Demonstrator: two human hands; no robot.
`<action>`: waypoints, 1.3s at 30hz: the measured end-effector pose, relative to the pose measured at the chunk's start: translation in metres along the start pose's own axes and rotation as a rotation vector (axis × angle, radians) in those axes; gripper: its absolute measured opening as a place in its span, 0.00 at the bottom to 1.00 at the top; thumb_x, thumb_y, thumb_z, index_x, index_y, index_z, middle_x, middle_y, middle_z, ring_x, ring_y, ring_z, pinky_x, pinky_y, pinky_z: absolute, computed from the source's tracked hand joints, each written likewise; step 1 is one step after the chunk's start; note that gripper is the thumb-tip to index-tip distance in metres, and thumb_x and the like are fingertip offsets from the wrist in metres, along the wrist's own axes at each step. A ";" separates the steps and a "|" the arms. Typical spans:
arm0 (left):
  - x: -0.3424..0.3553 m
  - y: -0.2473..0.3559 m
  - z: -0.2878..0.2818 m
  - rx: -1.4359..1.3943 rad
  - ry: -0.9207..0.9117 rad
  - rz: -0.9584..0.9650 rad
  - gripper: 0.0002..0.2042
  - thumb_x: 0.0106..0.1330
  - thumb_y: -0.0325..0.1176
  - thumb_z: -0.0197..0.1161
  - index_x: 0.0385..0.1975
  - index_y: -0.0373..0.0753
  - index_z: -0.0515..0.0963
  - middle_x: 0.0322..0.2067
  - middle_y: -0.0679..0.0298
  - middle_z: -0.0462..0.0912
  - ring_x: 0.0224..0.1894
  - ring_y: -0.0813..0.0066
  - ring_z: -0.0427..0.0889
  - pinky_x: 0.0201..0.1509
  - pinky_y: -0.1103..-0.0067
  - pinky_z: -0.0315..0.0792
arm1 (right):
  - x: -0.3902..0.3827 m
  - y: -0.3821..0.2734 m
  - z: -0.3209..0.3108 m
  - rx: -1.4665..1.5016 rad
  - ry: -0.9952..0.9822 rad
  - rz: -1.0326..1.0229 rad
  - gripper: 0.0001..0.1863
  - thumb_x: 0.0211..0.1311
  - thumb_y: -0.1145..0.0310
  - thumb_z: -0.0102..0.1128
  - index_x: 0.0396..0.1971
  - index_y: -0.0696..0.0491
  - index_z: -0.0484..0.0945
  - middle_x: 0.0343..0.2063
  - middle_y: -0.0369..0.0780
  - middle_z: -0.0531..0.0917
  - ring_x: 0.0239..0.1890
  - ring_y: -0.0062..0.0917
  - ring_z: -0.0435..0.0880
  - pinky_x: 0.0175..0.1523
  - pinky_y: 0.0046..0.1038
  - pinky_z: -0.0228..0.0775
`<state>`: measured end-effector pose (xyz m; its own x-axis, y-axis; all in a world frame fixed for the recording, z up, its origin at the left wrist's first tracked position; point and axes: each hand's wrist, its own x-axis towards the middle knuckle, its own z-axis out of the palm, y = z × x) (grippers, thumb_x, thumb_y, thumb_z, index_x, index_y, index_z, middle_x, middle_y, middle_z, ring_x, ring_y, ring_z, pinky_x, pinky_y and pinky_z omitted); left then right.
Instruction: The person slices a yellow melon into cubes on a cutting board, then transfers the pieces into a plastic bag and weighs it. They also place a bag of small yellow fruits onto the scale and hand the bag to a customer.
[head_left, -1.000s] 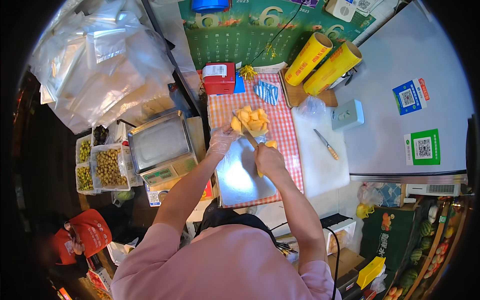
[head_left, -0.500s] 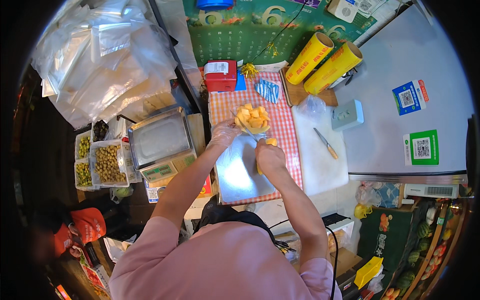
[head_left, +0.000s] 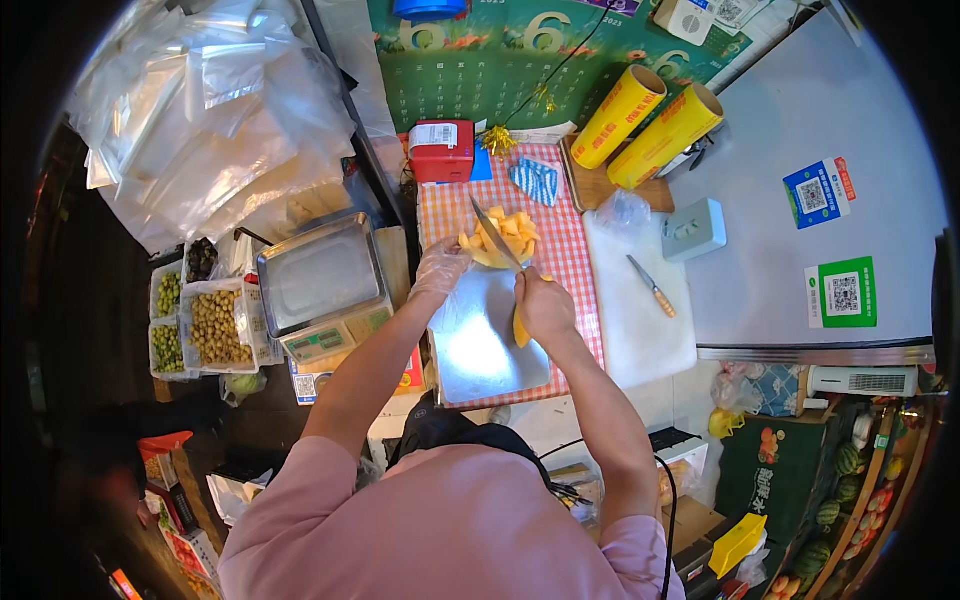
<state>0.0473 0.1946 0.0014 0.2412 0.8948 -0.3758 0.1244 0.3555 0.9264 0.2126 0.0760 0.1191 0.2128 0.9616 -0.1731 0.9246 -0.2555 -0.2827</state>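
Note:
My right hand (head_left: 546,308) is closed round the handle of a knife (head_left: 497,235). Its blade slants up and to the left across a heap of cut orange-yellow melon (head_left: 516,232). A curved melon slice lies along the heap's near side. In a clear plastic glove, my left hand (head_left: 441,270) has its fingers bent at the left end of that melon, seemingly gripping its edge. Partly hidden below my right hand is another yellow piece (head_left: 521,329). A shiny metal board (head_left: 488,345) lies in front, on a red checked cloth (head_left: 572,262).
On the right, a second knife (head_left: 653,287) rests on a white cutting board (head_left: 640,345). Two yellow film rolls (head_left: 620,115) stand behind. A scale with a metal tray (head_left: 322,275) is on the left, beside baskets of small fruit (head_left: 220,326). A red box (head_left: 441,152) stands at the back.
The knife has risen and turned, its tip now farther up across the melon heap. My left hand has shifted slightly. At the lower left, a person's orange garment has mostly gone from view.

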 end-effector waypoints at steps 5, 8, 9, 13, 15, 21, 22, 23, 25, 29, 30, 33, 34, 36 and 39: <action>-0.009 0.002 -0.001 0.153 0.087 0.069 0.14 0.60 0.35 0.66 0.43 0.35 0.82 0.30 0.63 0.84 0.31 0.80 0.80 0.36 0.81 0.74 | -0.022 -0.009 0.000 -0.076 0.067 -0.158 0.12 0.69 0.61 0.48 0.34 0.54 0.73 0.23 0.50 0.83 0.25 0.44 0.85 0.29 0.44 0.77; -0.020 0.012 0.003 0.223 0.082 0.120 0.14 0.60 0.33 0.67 0.43 0.34 0.81 0.31 0.63 0.84 0.32 0.79 0.80 0.39 0.80 0.74 | -0.028 -0.013 -0.004 -0.132 0.050 -0.203 0.09 0.68 0.63 0.50 0.36 0.54 0.73 0.24 0.48 0.84 0.26 0.43 0.85 0.30 0.42 0.78; -0.025 0.019 0.005 0.224 0.068 0.132 0.15 0.60 0.32 0.67 0.45 0.34 0.81 0.32 0.64 0.83 0.33 0.79 0.79 0.40 0.81 0.73 | -0.030 -0.013 -0.004 -0.156 0.039 -0.208 0.09 0.67 0.64 0.51 0.36 0.53 0.73 0.25 0.48 0.85 0.26 0.43 0.86 0.31 0.41 0.78; -0.035 0.030 0.014 0.216 0.068 0.121 0.14 0.60 0.31 0.67 0.44 0.33 0.80 0.35 0.62 0.85 0.36 0.78 0.81 0.42 0.81 0.74 | -0.023 0.017 0.021 -0.264 -0.080 -0.145 0.06 0.65 0.66 0.52 0.37 0.52 0.73 0.27 0.47 0.86 0.28 0.41 0.87 0.33 0.38 0.80; -0.033 0.029 0.011 0.186 0.077 0.174 0.14 0.61 0.29 0.66 0.45 0.33 0.80 0.36 0.62 0.85 0.36 0.78 0.82 0.43 0.82 0.74 | -0.019 0.020 0.017 -0.299 -0.115 -0.097 0.06 0.64 0.67 0.53 0.37 0.52 0.74 0.27 0.46 0.86 0.28 0.40 0.87 0.34 0.37 0.80; -0.025 0.000 -0.001 -0.260 0.064 0.078 0.16 0.62 0.29 0.65 0.49 0.33 0.78 0.36 0.61 0.85 0.37 0.76 0.83 0.42 0.82 0.75 | -0.022 0.011 -0.001 0.001 0.163 -0.039 0.14 0.71 0.60 0.46 0.35 0.56 0.74 0.18 0.50 0.81 0.22 0.46 0.83 0.31 0.46 0.75; -0.033 0.000 -0.001 -0.321 0.087 0.068 0.17 0.63 0.28 0.64 0.51 0.33 0.77 0.37 0.62 0.84 0.37 0.76 0.82 0.42 0.83 0.75 | -0.026 0.014 -0.004 0.057 0.176 -0.004 0.15 0.71 0.59 0.46 0.35 0.56 0.74 0.19 0.51 0.81 0.23 0.47 0.83 0.32 0.47 0.75; -0.047 0.003 0.000 -0.380 0.109 0.059 0.17 0.63 0.27 0.63 0.53 0.33 0.75 0.37 0.63 0.83 0.38 0.76 0.82 0.42 0.83 0.75 | -0.032 0.018 -0.008 0.114 0.188 0.032 0.16 0.71 0.58 0.46 0.35 0.56 0.75 0.19 0.51 0.82 0.24 0.48 0.83 0.33 0.48 0.75; -0.067 -0.012 -0.003 -0.467 0.136 0.052 0.19 0.64 0.25 0.63 0.55 0.33 0.74 0.38 0.64 0.82 0.37 0.76 0.81 0.41 0.83 0.75 | -0.044 0.027 -0.009 0.208 0.214 0.089 0.17 0.71 0.57 0.46 0.35 0.56 0.75 0.20 0.52 0.82 0.25 0.49 0.83 0.33 0.50 0.74; -0.087 -0.092 -0.012 -0.396 0.177 0.027 0.20 0.62 0.24 0.64 0.55 0.34 0.74 0.37 0.65 0.82 0.34 0.78 0.80 0.38 0.82 0.75 | -0.087 0.058 0.022 0.256 0.181 0.208 0.17 0.70 0.57 0.45 0.36 0.56 0.75 0.22 0.53 0.82 0.27 0.52 0.82 0.35 0.52 0.72; -0.089 -0.108 -0.010 -0.333 0.191 0.012 0.20 0.62 0.24 0.64 0.55 0.34 0.74 0.37 0.65 0.82 0.34 0.78 0.80 0.37 0.82 0.75 | -0.098 0.069 0.034 0.244 0.152 0.247 0.17 0.70 0.56 0.45 0.36 0.56 0.76 0.22 0.54 0.82 0.28 0.52 0.82 0.36 0.53 0.72; -0.093 -0.147 -0.016 -0.010 0.225 0.035 0.20 0.60 0.26 0.68 0.54 0.36 0.76 0.30 0.64 0.81 0.30 0.78 0.79 0.34 0.79 0.75 | -0.128 0.098 0.063 0.193 0.080 0.330 0.18 0.70 0.55 0.44 0.36 0.55 0.76 0.25 0.55 0.83 0.30 0.54 0.82 0.39 0.54 0.72; -0.096 -0.158 -0.018 0.122 0.235 0.047 0.20 0.60 0.26 0.68 0.53 0.37 0.76 0.29 0.64 0.81 0.29 0.78 0.78 0.34 0.79 0.74 | -0.137 0.106 0.068 0.212 0.073 0.343 0.19 0.70 0.55 0.45 0.36 0.56 0.76 0.25 0.55 0.83 0.31 0.54 0.82 0.39 0.54 0.72; -0.114 -0.158 -0.015 0.133 0.377 0.016 0.20 0.60 0.28 0.69 0.53 0.38 0.77 0.27 0.62 0.81 0.28 0.77 0.79 0.33 0.77 0.75 | -0.154 0.120 0.077 0.254 0.065 0.384 0.20 0.70 0.54 0.45 0.35 0.56 0.76 0.26 0.56 0.83 0.32 0.55 0.82 0.41 0.54 0.72; -0.155 -0.123 0.008 0.335 0.385 0.076 0.20 0.60 0.30 0.69 0.54 0.40 0.77 0.26 0.61 0.81 0.27 0.75 0.79 0.34 0.75 0.75 | -0.173 0.135 0.091 0.293 0.082 0.475 0.20 0.70 0.54 0.45 0.35 0.57 0.77 0.28 0.57 0.82 0.33 0.56 0.82 0.41 0.54 0.72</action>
<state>0.0024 0.0099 -0.0545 -0.1023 0.9717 -0.2129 0.4374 0.2362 0.8677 0.2723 -0.1336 0.0251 0.6188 0.7361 -0.2743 0.5973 -0.6677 -0.4444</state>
